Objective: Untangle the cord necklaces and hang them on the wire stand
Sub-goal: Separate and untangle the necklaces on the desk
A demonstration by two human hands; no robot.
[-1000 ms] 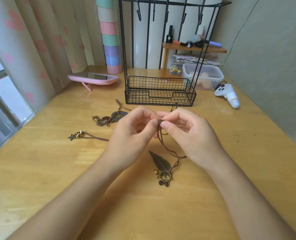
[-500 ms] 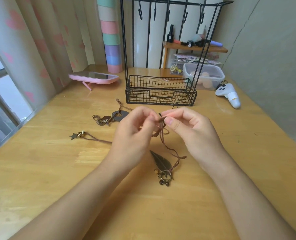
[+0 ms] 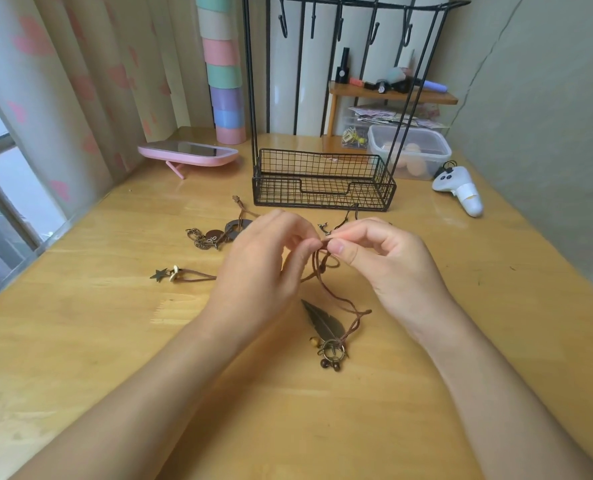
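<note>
While L hand [image 3: 267, 268] & R hand [image 3: 381, 261] pinch the brown cord [image 3: 326, 285], feather pendant [image 3: 323, 322] lies on table [image 3: 80, 341], tip pointing away-left, ring end near.

Both hands pinching, fingertips meeting.
Left hand [image 3: 264, 268] and right hand [image 3: 392, 268] are pinching the brown cord [image 3: 364, 311] between thumb and forefinger, tips nearly touching; remaining fingers are curling loosely, and both forearms are reaching forward, converging.

We list: table [image 3: 115, 341], pale wood, smooth, varnished to a soft sheen; wire stand [image 3: 323, 188], black metal, matt; cord [image 3: 355, 322], brown, matt, slightly rough; feather pendant [image 3: 323, 322], dull bronze-toned metal; storage box [image 3: 409, 150], clear plastic; curtain [image 3: 80, 81], printed cloth.
</note>
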